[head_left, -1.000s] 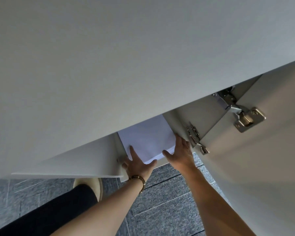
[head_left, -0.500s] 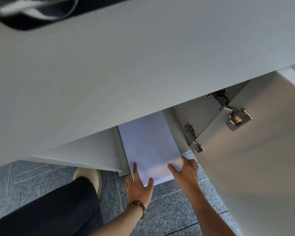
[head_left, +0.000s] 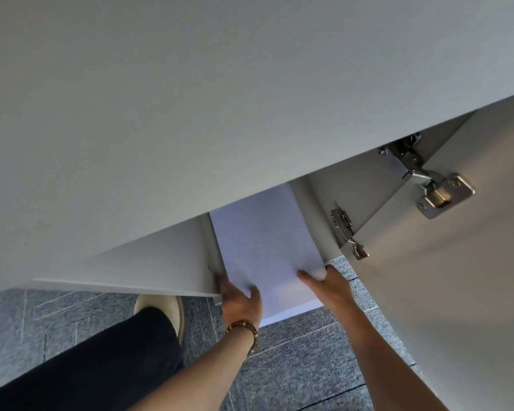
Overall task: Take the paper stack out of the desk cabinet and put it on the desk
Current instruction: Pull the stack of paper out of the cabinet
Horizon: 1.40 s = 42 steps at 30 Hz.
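The white paper stack (head_left: 264, 247) juts out of the open desk cabinet (head_left: 312, 221), its near end hanging over the carpet. My left hand (head_left: 241, 301), with a bead bracelet on the wrist, grips the stack's near left corner, thumb on top. My right hand (head_left: 327, 284) grips the near right edge, thumb on top and fingers underneath. The far end of the stack is hidden under the white desk top (head_left: 220, 99), which fills the upper view.
The cabinet door (head_left: 445, 292) stands open at the right on two metal hinges (head_left: 433, 188). A white panel (head_left: 131, 271) runs left of the opening. Grey carpet tiles (head_left: 303, 366) lie below. My dark trouser leg (head_left: 101, 366) and pale shoe (head_left: 163, 310) are at lower left.
Both hands have drawn the paper stack toward me out of the cabinet, so more of it now shows beyond the opening. The view has tilted slightly.
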Motion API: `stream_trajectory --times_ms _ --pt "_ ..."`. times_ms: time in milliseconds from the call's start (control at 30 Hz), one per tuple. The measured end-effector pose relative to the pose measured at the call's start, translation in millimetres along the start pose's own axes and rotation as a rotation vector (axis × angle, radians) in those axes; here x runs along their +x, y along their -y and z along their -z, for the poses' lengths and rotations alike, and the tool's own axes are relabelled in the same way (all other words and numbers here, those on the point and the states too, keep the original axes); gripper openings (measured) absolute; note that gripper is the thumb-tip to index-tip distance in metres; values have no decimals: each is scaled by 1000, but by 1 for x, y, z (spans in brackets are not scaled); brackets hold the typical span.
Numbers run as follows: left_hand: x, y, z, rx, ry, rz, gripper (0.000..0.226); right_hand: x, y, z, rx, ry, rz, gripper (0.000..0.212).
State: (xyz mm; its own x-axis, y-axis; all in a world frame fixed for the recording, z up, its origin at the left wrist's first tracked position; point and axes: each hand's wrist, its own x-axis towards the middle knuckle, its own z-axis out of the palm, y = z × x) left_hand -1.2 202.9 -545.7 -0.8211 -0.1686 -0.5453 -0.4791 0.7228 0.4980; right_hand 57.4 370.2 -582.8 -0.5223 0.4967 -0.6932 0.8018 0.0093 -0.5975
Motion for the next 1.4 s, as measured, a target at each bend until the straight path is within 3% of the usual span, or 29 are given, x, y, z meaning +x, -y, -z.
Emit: stream_trajectory --times_ms 100,433,567,767,1067,1200,1400 --pt "-3 -7 2 40 -20 32 57 -3 0 -2 4 20 1 55" --pt "-3 -8 11 -117 38 49 53 1 8 4 -51 141 -24 60" --pt "-6 -5 20 -144 92 39 72 -16 11 4 -58 124 40 63" --pt "-26 -5 46 -121 174 3 48 -61 21 21 -31 142 59 77" --pt "-130 -14 134 -196 314 -40 45 -211 54 73 14 162 61 48" --pt "-189 -9 182 -178 371 -65 49 -295 66 95 -1 117 57 53" --pt "-269 -4 267 -181 455 -174 35 -431 81 113 57 -1 108 37"
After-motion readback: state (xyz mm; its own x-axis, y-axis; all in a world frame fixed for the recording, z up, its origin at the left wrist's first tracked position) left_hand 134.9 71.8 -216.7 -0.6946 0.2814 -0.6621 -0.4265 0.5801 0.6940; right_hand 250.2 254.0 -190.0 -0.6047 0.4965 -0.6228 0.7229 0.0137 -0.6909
